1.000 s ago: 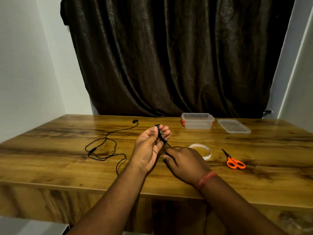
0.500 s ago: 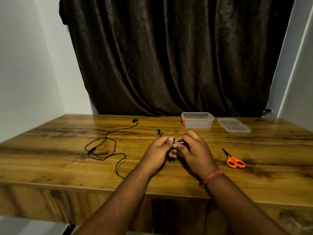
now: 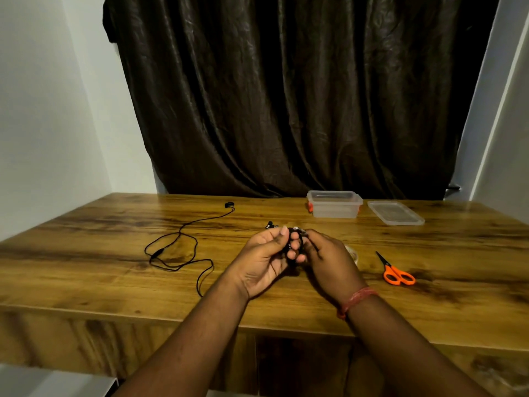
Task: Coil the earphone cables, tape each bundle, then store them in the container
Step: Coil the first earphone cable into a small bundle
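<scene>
Dark curtain behind, your tabletop (image 3: 86,270) carries the open container (image 3: 334,204) far right of centre, while your left hand (image 3: 266,262) grips the coiled cable (image 3: 294,242), your right hand (image 3: 329,253) pinching it, tape roll (image 3: 353,255) just beyond the right.
</scene>
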